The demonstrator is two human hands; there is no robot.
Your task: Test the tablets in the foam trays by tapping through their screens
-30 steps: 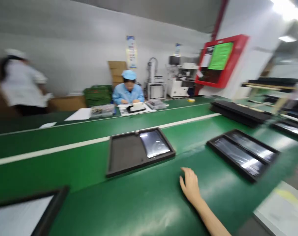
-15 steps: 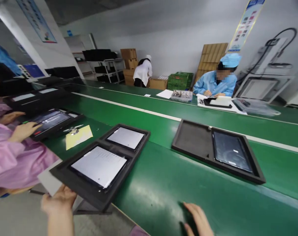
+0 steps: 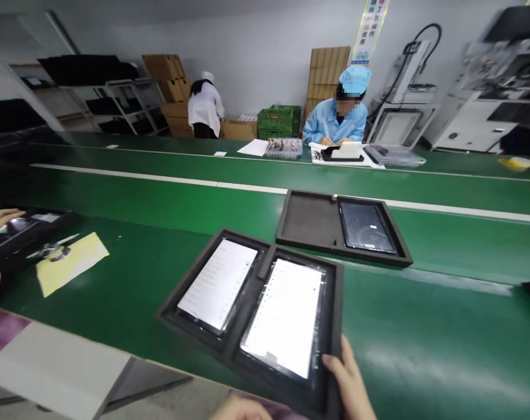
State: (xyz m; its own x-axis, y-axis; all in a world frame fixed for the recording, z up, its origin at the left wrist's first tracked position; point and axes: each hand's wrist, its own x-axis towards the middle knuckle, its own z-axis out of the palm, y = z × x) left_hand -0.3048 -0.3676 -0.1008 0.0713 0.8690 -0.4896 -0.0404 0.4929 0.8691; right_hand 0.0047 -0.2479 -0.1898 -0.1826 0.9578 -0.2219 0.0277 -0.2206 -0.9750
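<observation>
A black foam tray (image 3: pixel 336 297) is tilted over the near side of the green bench. Two tablets lie in it side by side, the left tablet (image 3: pixel 218 286) and the right tablet (image 3: pixel 286 315), both with lit white screens. My right hand (image 3: pixel 351 382) is closed on the tray's right edge near the front corner, thumb on top. Only the back of my left hand (image 3: pixel 242 408) shows, at the bottom of the view by the tray's near edge; its fingers are hidden.
Beyond lies another foam tray (image 3: pixel 308 219) holding a dark tablet (image 3: pixel 367 227). Yellow paper (image 3: pixel 74 262) lies left, near a co-worker's hand (image 3: pixel 0 220). A person in blue (image 3: pixel 334 119) works across the green bench (image 3: pixel 137 256); a person in white (image 3: pixel 204 108) bends behind.
The tray with lit tablets has moved right and turned. My right hand, apart from it before, now grips its right edge. The view has swung right.
</observation>
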